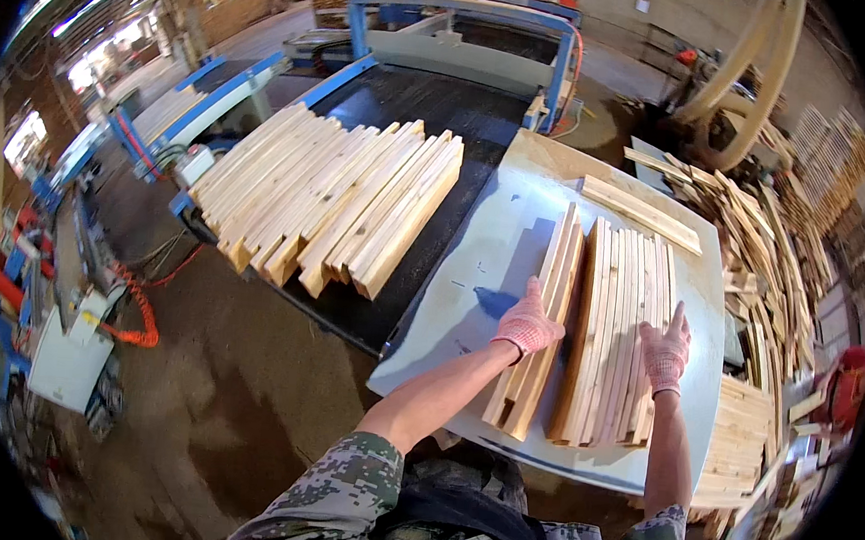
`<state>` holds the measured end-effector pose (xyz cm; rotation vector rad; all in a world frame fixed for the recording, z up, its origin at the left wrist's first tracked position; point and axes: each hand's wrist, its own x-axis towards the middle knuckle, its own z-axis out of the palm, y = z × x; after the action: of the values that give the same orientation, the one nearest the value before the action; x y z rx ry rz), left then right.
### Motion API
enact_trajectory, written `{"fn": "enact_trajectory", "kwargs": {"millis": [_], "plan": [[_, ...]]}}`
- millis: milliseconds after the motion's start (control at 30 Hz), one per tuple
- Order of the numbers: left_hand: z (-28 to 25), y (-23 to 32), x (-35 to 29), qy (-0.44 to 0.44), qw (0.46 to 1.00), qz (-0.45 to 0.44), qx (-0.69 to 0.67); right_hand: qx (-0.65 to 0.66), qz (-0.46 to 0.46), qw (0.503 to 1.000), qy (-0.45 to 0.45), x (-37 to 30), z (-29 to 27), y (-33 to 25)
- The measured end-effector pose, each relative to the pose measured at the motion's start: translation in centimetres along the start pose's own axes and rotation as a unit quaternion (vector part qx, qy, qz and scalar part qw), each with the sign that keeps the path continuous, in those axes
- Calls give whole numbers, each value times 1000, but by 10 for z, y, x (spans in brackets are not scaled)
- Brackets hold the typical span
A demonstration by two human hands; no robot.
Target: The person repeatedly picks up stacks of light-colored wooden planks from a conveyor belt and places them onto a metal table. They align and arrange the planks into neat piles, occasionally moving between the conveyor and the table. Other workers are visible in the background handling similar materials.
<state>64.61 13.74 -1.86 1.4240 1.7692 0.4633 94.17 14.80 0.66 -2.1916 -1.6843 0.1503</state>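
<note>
on the pale work table (pixel 470 303), the gloved left hand (pixel 527 326) wraps its fingers around a small tilted bundle of wooden slats (pixel 541 328), while the gloved right hand (pixel 665 353) lies flat, fingers spread, on the row of slats (pixel 614 333) just beside; another stack of slats (pixel 332 203) sits on the black conveyor (pixel 434 110)

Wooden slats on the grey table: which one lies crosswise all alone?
The single pale wooden slat at the table's far end, lying slantwise; the others sit in bunches under the gloved hands.
</note>
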Motion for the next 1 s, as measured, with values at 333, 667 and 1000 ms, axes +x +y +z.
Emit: {"fn": "enact_trajectory", "kwargs": {"millis": [333, 667, 1000], "plan": [[-175, -91, 50, 124, 968, 41, 212, 307, -141, 941, 1, -188, -6, -118], [-196, -157, 73, 153, 895, 49, 416, 397, -114, 890, -195, -169, 89, -231], [-229, -156, 63, 137, 928, 126, 322, 292, -130, 945, -71, -130, 133, -223]]}}
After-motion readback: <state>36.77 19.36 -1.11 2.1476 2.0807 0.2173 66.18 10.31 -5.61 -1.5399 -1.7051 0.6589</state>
